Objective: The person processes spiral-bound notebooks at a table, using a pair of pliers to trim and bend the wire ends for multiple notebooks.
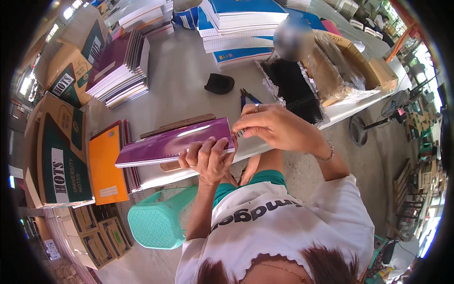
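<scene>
A purple notebook (177, 141) lies at a slant across a wooden strip (182, 124) near the table's front edge. My left hand (205, 158) grips its near side, fingers on the cover. At the notebook's right end, my right hand (272, 125) is closed in a pinch on a small dark spiral coil (240, 132); most of the coil is hidden by the fingers and the notebook. Just beyond the right hand lie blue-handled pliers (248, 98). A curved black piece (220, 84) rests farther left on the table.
Many black coils (298, 87) lie to the right beside an open carton (347, 57). Blue notebooks (243, 23) are stacked at the back. Purple notebooks (116, 66), an orange notebook (108, 163) and cartons (61, 151) stand left. A green stool (158, 222) is below the table edge.
</scene>
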